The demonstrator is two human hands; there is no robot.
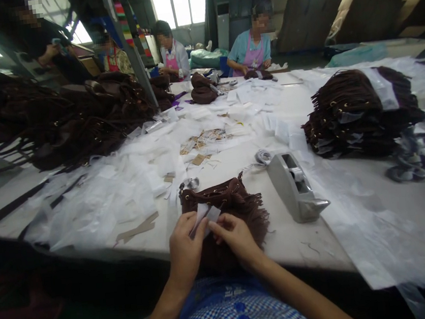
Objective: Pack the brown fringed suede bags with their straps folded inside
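Note:
A brown suede fringed bag lies at the near edge of the white table, right in front of me. My left hand and my right hand rest on its lower part. Both pinch a small white piece of paper or film between thumb and fingers, held against the bag. The bag's drawstring top faces away from me, and its fringe hangs to the right.
A grey tape dispenser stands just right of the bag. A stack of fringed bags sits at right, a bigger dark heap at left. White wrapping sheets and paper tags litter the middle. Several people work at the far side.

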